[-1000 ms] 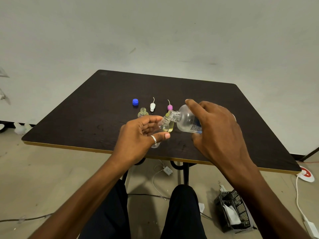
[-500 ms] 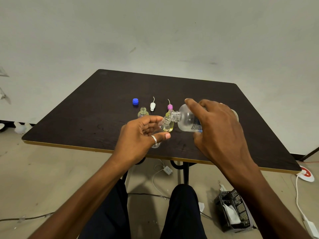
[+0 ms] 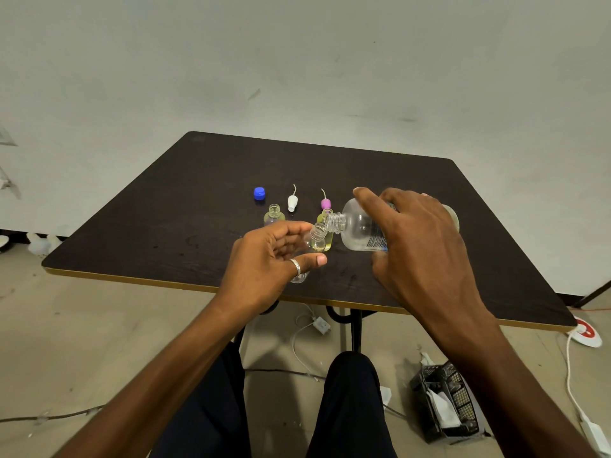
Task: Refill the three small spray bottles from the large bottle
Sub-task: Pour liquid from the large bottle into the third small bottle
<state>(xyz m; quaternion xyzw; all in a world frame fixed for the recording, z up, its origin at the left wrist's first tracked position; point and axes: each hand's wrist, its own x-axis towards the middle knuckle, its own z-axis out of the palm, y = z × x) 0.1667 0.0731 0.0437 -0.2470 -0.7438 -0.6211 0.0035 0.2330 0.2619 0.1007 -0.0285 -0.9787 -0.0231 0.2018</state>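
My right hand point(image 3: 420, 246) grips the large clear bottle point(image 3: 358, 231), tipped on its side with its open neck pointing left. That neck sits just above the open mouth of a small clear bottle point(image 3: 316, 238), which my left hand point(image 3: 267, 262) holds tilted over the dark table point(image 3: 165, 223). Right behind it stands a second small bottle point(image 3: 328, 242) with yellowish liquid. A third small open bottle point(image 3: 273, 215) stands to the left. My fingers hide most of the held small bottle.
A blue cap point(image 3: 259, 193), a white spray top point(image 3: 292, 201) and a pink spray top point(image 3: 325, 202) lie in a row behind the bottles. Under the table, cables and a black basket point(image 3: 446, 401) sit on the floor. My knees are at the near edge.
Both hands hold nearly still; the large bottle's neck has stayed at the small bottle's mouth.
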